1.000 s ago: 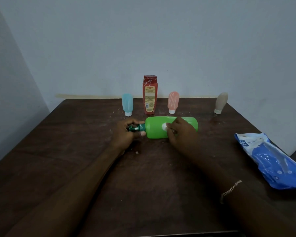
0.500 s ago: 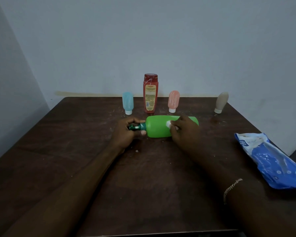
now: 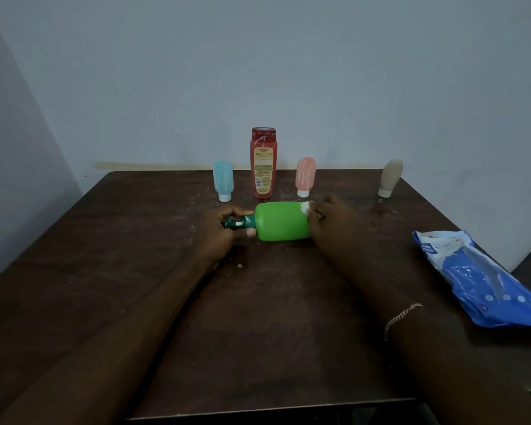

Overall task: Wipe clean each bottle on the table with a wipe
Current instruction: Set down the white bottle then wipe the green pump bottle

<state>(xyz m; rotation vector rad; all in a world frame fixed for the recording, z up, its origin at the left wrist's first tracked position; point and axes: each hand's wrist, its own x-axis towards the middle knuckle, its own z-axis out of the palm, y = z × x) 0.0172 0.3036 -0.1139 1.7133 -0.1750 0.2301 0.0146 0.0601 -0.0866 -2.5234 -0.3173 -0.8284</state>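
Head view. Observed a dark wooden table (image 3: 135,302) against a bare pale wall, flecked with white crumbs. Found 1 green bottle (image 3: 281,222) lying on its side at centre, pump (image 3: 238,223) pointing left. Noted left hand (image 3: 224,234) curled round the pump neck, steadying it. Noted right hand (image 3: 328,219) at the bottle's far right end, fingers pinching a small white wipe (image 3: 305,207) against the plastic. Counted 4 more standing along the far edge: blue tube (image 3: 223,182), red bottle (image 3: 263,162), pink tube (image 3: 305,179), beige tube (image 3: 390,177), none touched. Logged blue wipe pack (image 3: 478,277) near the right edge. Judged step: wiping of the green bottle, in progress. Next probably calls for rolling the body to expose its underside, keeping the neck gripped firmly against slipping.
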